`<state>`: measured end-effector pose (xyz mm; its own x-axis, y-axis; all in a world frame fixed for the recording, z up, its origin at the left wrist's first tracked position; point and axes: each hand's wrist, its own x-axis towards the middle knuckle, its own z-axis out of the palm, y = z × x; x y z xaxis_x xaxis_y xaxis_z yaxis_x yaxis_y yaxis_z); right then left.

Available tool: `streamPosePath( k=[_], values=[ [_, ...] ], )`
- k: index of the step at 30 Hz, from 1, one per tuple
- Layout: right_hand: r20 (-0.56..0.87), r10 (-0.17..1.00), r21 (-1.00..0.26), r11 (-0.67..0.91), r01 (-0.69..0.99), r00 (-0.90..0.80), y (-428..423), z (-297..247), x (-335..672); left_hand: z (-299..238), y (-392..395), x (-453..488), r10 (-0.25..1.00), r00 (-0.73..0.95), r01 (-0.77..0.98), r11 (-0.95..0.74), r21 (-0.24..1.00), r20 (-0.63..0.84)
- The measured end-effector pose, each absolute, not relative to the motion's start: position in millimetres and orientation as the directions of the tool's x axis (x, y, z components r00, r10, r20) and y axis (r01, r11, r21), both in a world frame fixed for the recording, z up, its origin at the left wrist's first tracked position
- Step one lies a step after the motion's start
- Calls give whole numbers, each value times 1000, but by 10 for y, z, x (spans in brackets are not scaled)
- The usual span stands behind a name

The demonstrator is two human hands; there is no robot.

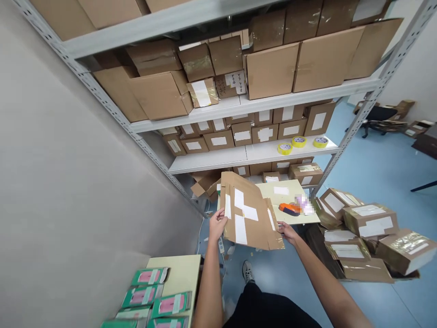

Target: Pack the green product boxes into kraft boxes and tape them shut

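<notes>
A flattened cardboard box [251, 193] with several white labels is held up, tilted, in front of me. At its left edge, my left hand [217, 224] is closed on the cardboard. My right hand [287, 231] grips the right edge near a flap. Behind the cardboard stands a small cream table [293, 187], partly covered by it. On the table lie an orange and dark tape dispenser [288, 209] and a white label [281, 190]. A blurred purple and white item [305, 204] sits beside the dispenser.
Metal shelving [205, 161] full of cardboard boxes stands ahead, with yellow tape rolls [298, 142] on one shelf. Labelled boxes [370, 221] are piled on the floor at right. Green and pink packages [170, 304] lie on a table at lower left. A cable [200, 237] runs along the floor.
</notes>
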<state>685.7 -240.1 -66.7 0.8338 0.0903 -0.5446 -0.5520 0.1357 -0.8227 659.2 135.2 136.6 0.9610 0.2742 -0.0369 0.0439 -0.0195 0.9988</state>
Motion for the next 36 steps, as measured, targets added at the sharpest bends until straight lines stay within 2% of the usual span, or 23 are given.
streamPosePath(
  k=[5,7,12,15,17,19,22,24,25,29,32,36],
  values=[
    [-441,-27,-886,-146,-440,897,-2011,-360,7307,1370,1011,7120,378,925,-46,3,999,42],
    [-369,-26,-905,-218,-366,929,-1892,-165,7415,1342,809,7250,395,918,-52,18,999,40],
    [-267,321,-961,-158,-227,909,-1750,257,7179,1235,367,7345,401,913,-71,-31,997,77],
    [-187,351,-981,-124,-152,917,-1619,342,6856,1172,143,7327,395,916,-61,-47,997,75],
    [-104,232,-992,-94,-84,967,-1497,306,6713,1133,-5,7311,396,916,-50,-40,998,62],
    [-36,5,-995,-92,-35,999,-1397,230,6671,1088,-137,7305,364,929,-49,-44,998,61],
    [20,-283,-996,-87,-5,959,-1407,142,6762,999,-208,7397,212,973,-77,-57,995,87],
    [17,-394,-999,-53,-5,919,-1539,150,6875,944,-110,7604,134,986,-92,-66,994,101],
    [8,-428,-999,-32,-7,904,-1633,174,6937,927,-16,7765,161,982,-86,-88,992,99],
    [2,-458,-999,32,18,889,-2045,321,7173,991,502,8685,383,924,90,-204,975,-5],
    [0,-404,-997,65,29,915,-2292,376,7299,1158,801,9342,347,932,182,-207,961,-101],
    [-14,-316,-995,96,17,949,-2536,353,7406,1351,950,9774,246,962,158,-145,977,-119]
  ],
)
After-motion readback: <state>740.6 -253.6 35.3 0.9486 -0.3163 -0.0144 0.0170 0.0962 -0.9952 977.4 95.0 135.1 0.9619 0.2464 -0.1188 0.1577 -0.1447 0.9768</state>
